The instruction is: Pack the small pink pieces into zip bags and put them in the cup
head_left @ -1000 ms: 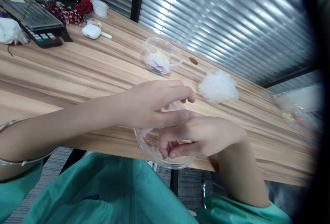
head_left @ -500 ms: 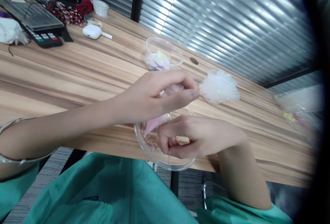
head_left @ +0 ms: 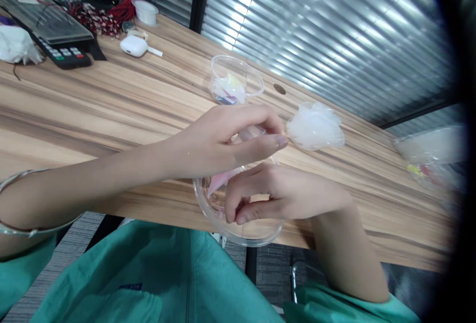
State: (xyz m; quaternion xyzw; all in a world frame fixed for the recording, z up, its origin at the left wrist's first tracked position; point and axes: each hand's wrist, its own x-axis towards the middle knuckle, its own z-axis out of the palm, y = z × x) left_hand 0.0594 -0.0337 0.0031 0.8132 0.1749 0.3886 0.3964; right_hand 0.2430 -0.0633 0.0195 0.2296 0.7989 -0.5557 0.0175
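My left hand is closed, its thumb and forefinger curved around a clear plastic bag that is mostly hidden behind them. Below its palm a pink pointed piece sticks out. Just under it, my right hand hangs over a round clear plastic tub, with thumb and fingertips pinched together; whatever is between them is too small to make out. Small pinkish bits lie in the tub by the fingertips. The tub stands at the table's front edge.
Behind my hands stands another clear tub holding small bags. To the right lie a pile of translucent bags and a larger bag. A white earbud case, card terminal and red wires sit at the left.
My right hand has shifted very slightly left and up, its fingertips still pinched over the tub. The left hand stays almost in place.
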